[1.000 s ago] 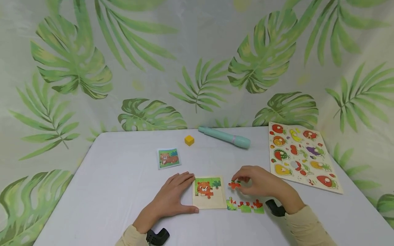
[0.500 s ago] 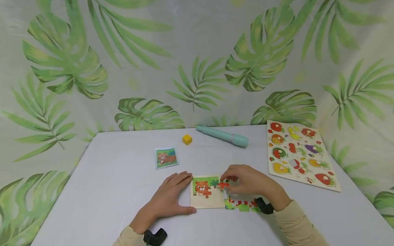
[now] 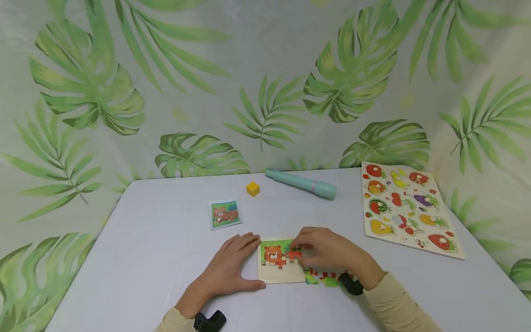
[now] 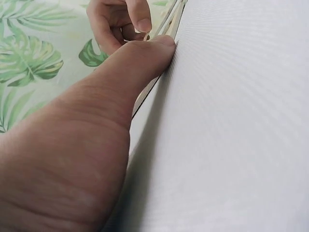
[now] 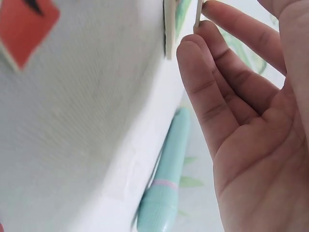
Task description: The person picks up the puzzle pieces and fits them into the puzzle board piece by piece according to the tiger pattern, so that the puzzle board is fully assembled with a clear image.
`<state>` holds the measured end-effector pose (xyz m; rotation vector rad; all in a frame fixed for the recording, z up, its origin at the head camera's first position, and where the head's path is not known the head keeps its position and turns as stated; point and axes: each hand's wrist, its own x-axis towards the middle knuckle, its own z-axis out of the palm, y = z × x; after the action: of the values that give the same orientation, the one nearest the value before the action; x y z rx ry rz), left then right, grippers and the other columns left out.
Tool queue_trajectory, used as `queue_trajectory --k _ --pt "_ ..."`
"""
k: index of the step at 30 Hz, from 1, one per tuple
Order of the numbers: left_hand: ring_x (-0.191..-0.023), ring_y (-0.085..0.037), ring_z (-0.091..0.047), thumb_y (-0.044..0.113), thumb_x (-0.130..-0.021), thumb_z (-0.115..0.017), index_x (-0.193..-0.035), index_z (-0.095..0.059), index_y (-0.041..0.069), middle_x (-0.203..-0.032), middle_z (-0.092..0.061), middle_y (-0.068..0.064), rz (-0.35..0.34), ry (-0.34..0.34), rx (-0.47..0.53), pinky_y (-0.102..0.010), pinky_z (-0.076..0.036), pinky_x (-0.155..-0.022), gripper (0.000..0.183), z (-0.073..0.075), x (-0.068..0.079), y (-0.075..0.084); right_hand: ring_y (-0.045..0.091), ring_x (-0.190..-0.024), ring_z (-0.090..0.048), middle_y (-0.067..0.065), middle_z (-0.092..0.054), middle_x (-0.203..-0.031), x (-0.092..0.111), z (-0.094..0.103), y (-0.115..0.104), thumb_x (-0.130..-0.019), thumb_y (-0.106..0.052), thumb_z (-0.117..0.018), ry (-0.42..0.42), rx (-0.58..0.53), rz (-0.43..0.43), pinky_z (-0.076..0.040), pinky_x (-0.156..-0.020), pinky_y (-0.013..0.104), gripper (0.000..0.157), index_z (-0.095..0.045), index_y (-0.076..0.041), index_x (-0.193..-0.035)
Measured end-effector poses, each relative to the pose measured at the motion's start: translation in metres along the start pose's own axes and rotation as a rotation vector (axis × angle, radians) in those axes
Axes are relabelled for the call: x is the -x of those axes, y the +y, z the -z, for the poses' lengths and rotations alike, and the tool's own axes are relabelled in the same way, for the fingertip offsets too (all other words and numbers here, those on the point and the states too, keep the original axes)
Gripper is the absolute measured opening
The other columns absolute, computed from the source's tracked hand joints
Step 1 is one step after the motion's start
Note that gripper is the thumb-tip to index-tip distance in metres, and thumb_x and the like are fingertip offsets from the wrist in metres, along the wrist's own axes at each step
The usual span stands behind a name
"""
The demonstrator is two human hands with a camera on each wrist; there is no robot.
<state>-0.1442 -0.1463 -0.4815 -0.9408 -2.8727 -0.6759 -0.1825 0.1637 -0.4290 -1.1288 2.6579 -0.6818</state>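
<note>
Puzzle piece (image 3: 294, 255) pinched in right hand (image 3: 325, 249), over wooden tray (image 3: 282, 275)

Right thumb and fingers grasp the red piece by its edge; right wrist view shows it nearly edge-on, apart from the tray. Piece sits over the tray's right part. Fitted pieces with a tiger face (image 3: 272, 253) lie just left of the grip, in the tray's upper section; bare wood on the near side of the grip. Left hand (image 3: 232, 272) lies left of the grip, fingers extended, grasping nothing, fingertips and thumb at the tray's left side.

Loose pieces (image 3: 329, 280) nearer the person and right of the grip, beside the tray, partly covered by the right wrist camera (image 3: 351, 283). Beyond the grip: tiger picture card (image 3: 225, 214) and yellow cube (image 3: 253, 188) to the left, turquoise cylinder (image 3: 300, 183) roughly straight ahead. Fruit board (image 3: 410, 210) well off to the right, also farther out.
</note>
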Motion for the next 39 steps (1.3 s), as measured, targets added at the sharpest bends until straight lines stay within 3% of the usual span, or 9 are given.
queue_trajectory --k 17,39 --pt "-0.152 -0.021 -0.037 0.082 -0.077 -0.069 -0.155 -0.049 0.012 -0.161 -0.045 0.000 0.012 -0.004 -0.009 -0.048 -0.026 -0.127 0.107 -0.001 0.003 0.001 0.003 -0.087 -0.055 -0.014 -0.064 -0.105 -0.003 -0.014 -0.002 -0.092 -0.026 -0.075 -0.040 0.035 0.019 -0.054 -0.081 0.024 0.022 -0.078 -0.025 -0.114" --pt "-0.152 -0.020 -0.035 0.076 -0.077 -0.073 -0.155 -0.048 0.010 -0.161 -0.045 -0.001 0.005 -0.012 0.011 -0.048 -0.026 -0.127 0.105 0.002 -0.002 0.001 0.004 -0.094 -0.059 -0.009 -0.065 -0.109 -0.003 -0.011 -0.005 -0.096 -0.025 -0.075 -0.051 0.042 0.007 -0.057 -0.086 0.028 0.018 -0.078 -0.022 -0.113"
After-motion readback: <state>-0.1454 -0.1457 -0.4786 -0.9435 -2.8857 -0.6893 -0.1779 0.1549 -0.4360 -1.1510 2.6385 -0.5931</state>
